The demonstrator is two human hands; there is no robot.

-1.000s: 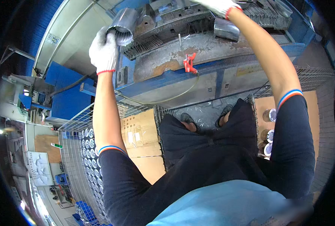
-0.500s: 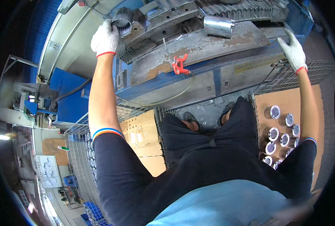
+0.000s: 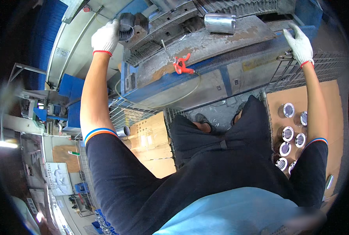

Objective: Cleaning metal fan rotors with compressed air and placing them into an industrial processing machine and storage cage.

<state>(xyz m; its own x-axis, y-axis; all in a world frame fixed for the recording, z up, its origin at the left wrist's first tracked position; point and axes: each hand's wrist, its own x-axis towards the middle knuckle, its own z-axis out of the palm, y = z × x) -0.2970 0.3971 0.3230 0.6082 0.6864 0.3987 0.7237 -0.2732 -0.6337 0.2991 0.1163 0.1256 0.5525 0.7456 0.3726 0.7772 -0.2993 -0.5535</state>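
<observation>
My left hand [image 3: 105, 38], in a white knit glove with a red cuff, is closed against the left side of a dark, hollow metal cylinder [image 3: 126, 27]. That cylinder sits in front of a dark metal block [image 3: 141, 24] on the machine; the glove hides its far left edge. My right hand [image 3: 300, 44], gloved the same way, is held out above the machine's right front edge with its fingers apart and nothing in it. Between the hands, a shiny silver metal cylinder [image 3: 220, 23] lies on its side on the worn machine bed [image 3: 237, 39].
A red air blow gun [image 3: 183, 64] with a clear hose rests at the bed's front edge. To my right, several metal cylinders [image 3: 287, 134] stand on cardboard in a wire cage [image 3: 327, 62]. Another cardboard-lined wire cage [image 3: 133, 105] is at my left, with a cylinder [image 3: 123, 131] in it.
The view has shifted slightly. My left hand stays at the dark cylinder. My right hand stays outstretched and empty, its fingers a little more bent.
</observation>
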